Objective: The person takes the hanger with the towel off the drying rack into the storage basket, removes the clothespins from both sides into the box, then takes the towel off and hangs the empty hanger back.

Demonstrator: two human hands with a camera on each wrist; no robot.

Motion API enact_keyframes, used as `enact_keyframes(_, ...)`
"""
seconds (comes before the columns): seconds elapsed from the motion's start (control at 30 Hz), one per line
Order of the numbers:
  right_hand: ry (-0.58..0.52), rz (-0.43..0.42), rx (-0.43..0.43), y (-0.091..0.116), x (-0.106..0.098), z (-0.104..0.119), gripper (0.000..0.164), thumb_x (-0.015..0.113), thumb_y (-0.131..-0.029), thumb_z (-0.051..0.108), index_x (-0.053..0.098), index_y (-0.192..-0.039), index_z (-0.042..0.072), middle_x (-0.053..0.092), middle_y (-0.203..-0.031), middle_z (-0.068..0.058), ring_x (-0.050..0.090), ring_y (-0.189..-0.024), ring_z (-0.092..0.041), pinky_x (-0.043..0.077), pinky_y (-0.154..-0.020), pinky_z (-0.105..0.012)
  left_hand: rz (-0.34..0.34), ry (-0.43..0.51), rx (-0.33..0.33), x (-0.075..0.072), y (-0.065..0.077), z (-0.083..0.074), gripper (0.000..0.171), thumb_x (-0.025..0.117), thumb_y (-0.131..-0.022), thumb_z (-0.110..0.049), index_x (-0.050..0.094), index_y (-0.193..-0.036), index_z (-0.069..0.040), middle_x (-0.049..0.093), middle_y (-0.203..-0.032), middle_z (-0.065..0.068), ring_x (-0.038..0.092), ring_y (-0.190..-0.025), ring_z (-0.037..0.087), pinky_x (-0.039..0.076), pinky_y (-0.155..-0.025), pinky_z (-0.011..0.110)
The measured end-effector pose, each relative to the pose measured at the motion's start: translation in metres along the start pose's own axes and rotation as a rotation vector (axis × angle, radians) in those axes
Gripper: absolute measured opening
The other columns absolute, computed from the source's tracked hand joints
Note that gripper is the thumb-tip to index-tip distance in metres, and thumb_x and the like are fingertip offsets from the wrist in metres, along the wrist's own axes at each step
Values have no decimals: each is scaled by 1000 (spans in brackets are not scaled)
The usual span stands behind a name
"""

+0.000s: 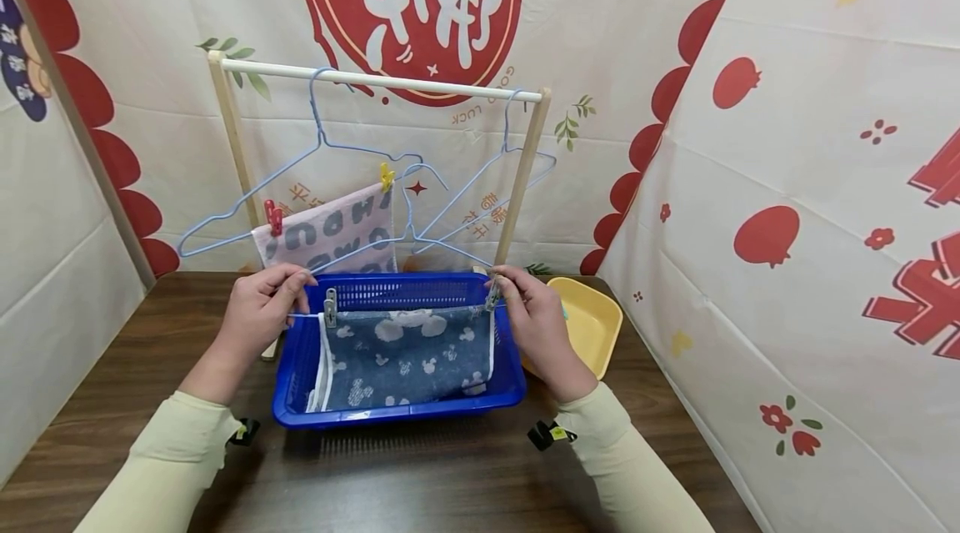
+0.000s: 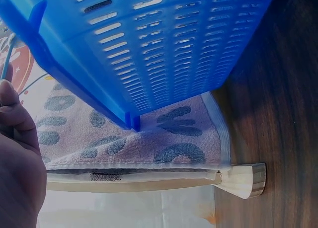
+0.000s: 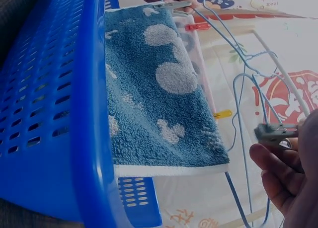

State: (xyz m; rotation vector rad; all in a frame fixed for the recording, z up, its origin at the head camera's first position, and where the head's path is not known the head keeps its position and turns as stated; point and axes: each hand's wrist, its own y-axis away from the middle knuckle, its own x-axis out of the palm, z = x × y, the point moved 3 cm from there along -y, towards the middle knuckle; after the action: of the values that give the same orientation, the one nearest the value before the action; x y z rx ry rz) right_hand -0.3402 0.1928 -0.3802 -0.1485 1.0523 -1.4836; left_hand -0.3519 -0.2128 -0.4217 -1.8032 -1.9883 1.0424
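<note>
My left hand (image 1: pixel 258 308) grips one end of the lower bar of a blue wire hanger (image 1: pixel 360 253). A dark blue towel (image 1: pixel 408 358) with pale mouse-head patterns and white edging is draped over that bar. One grey clothespin (image 1: pixel 330 308) clamps the towel's left top corner. My right hand (image 1: pixel 540 324) pinches a second grey clothespin (image 3: pixel 276 132) near the right top corner; in the right wrist view it stands a little apart from the towel's edge. Beneath the towel sits a blue plastic basket (image 1: pixel 360 415), and the towel's lower part hangs inside it.
Behind the basket stands a rack (image 1: pixel 390 82) with a white rod and wooden legs. From it hang a hanger (image 1: pixel 247 198) holding a pink towel (image 1: pixel 330 228) by red and yellow clothespins, and a bare hanger (image 1: pixel 480 174). A yellow tray (image 1: pixel 592 324) lies at the right on the wooden table (image 1: pixel 360 483).
</note>
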Motion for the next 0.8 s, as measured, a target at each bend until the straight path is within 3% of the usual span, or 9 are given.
enact_keyframes(0.2,-44,-88,89,2,-11,-2,20,71,-110,14,80,-123,1,79,-99,-8,63,-75,-21,51,-67,-19,-2,-5,-7,0,1,1,15,65,-109,2,77,-103,-5,67,-73,8,56,-52,24,53,-50,22)
enact_keyframes(0.43,-177,-149,194,3,-23,-11,23,70,-112,22,79,-123,3,77,-97,-12,75,-79,-21,62,-74,-22,0,0,-12,-1,2,1,15,65,-110,1,77,-103,-2,68,-74,7,57,-53,25,53,-51,22)
enact_keyframes(0.6,-241,-193,207,2,-33,-22,25,68,-113,24,79,-121,2,73,-93,-24,75,-70,-19,65,-74,-26,1,-5,-14,-1,3,1,14,65,-110,0,78,-105,-1,67,-74,7,57,-54,26,53,-52,21)
enact_keyframes(0.8,-205,-232,216,1,-41,-36,23,71,-111,20,81,-115,0,74,-93,-28,70,-65,-11,58,-63,-20,-2,3,-13,-2,3,-1,14,64,-111,-1,77,-105,1,67,-74,7,57,-54,27,52,-52,20)
